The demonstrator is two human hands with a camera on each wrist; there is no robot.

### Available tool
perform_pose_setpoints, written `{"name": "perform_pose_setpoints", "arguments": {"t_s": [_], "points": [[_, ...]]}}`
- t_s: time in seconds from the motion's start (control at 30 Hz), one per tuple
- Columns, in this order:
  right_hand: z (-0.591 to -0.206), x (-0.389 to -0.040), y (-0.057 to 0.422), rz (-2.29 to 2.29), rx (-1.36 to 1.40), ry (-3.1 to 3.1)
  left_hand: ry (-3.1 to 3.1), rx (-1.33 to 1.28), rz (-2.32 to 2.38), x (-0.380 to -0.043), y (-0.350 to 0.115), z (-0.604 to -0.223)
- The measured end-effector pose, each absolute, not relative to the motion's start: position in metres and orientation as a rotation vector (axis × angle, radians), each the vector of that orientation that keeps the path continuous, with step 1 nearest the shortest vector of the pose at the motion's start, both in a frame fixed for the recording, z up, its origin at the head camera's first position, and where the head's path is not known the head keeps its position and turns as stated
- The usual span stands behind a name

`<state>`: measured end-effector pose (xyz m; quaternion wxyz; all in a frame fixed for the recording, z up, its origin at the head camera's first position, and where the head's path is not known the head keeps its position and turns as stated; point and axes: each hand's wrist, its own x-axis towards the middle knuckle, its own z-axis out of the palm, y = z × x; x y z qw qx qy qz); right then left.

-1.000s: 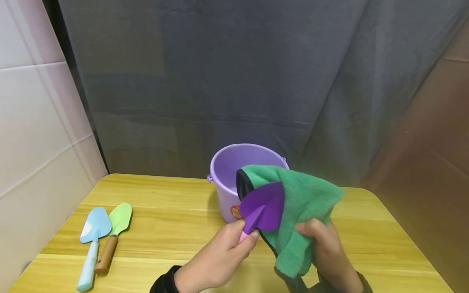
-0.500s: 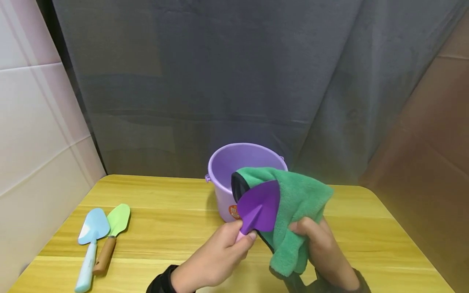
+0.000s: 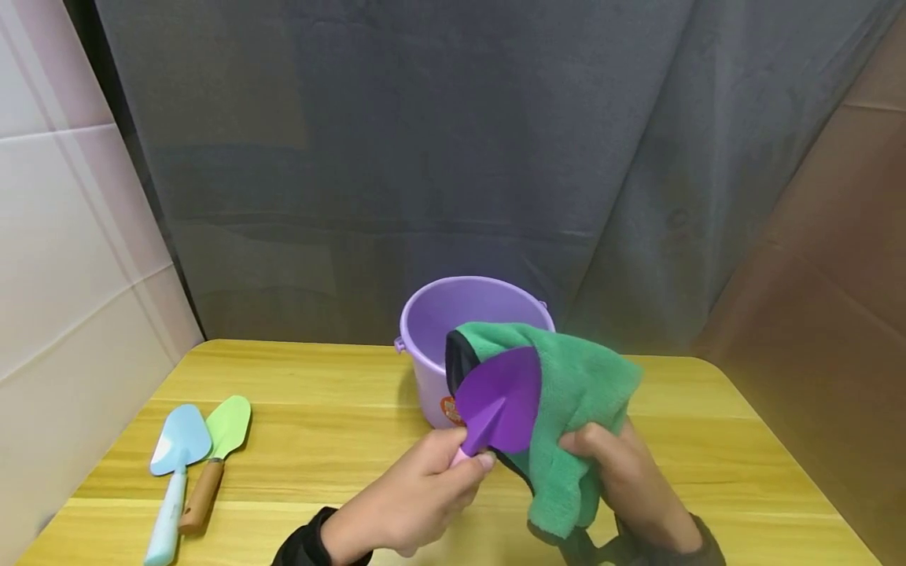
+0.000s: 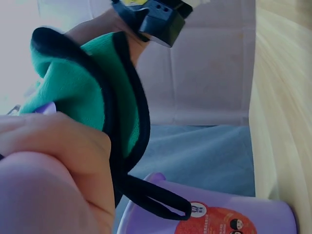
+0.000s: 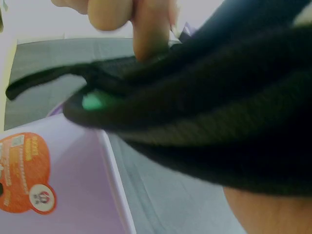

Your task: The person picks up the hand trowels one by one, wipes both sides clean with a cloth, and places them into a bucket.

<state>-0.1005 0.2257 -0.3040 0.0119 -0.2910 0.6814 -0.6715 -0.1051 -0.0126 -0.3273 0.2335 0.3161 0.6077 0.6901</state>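
In the head view my left hand [image 3: 418, 495] grips the pink handle of a small purple garden trowel [image 3: 504, 397], its blade pointing up. My right hand [image 3: 626, 479] holds a green cloth with black edging [image 3: 580, 377], thumb on the near side. The cloth lies behind the blade and against its right side. Black-trimmed folds of the cloth [image 4: 73, 87] and a dangling black loop show in the left wrist view. Dark cloth fills much of the right wrist view, where fingers of the left hand [image 5: 112, 14] show above it.
Behind the cloth stands a lilac bucket [image 3: 432, 393] with an orange sticker. A blue trowel [image 3: 180, 448] and a green trowel with a brown handle [image 3: 226, 428] lie touching at the left of the wooden table [image 3: 318, 393]. A grey curtain [image 3: 425, 157] hangs behind.
Both hands, with the trowel and cloth, have shifted slightly left in the head view, as have the bucket and the lying trowels. Both grips stay the same.
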Motion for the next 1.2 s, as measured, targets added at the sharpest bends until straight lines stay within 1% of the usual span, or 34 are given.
{"name": "perform_pose_setpoints", "arguments": {"t_s": [0.17,0.37,0.7,0.8,0.97,1.03,1.13,1.2], "points": [[-0.307,-0.1,0.241,-2.066,-0.977,2.115,1.585,0.817,1.852,-0.103,-0.014,-0.325],[-0.307,-0.099,0.254,-1.993,-1.033,2.132,1.546,0.855,1.849,-0.103,-0.014,-0.326],[-0.308,-0.101,0.25,-2.068,-1.04,2.277,1.526,0.863,1.845,-0.105,-0.016,-0.326],[-0.305,-0.1,0.247,-2.068,-0.941,2.398,1.532,0.859,1.845,-0.105,-0.017,-0.325],[-0.301,-0.097,0.238,-2.081,-0.631,2.558,1.558,0.836,1.846,-0.104,-0.018,-0.322],[-0.299,-0.097,0.235,-2.113,-0.551,2.567,1.576,0.83,1.846,-0.104,-0.019,-0.321],[-0.297,-0.098,0.229,-2.159,-0.531,2.541,1.562,0.867,1.881,-0.103,-0.018,-0.321],[-0.297,-0.099,0.226,-2.175,-0.58,2.506,1.522,0.909,1.919,-0.103,-0.016,-0.323]]}}
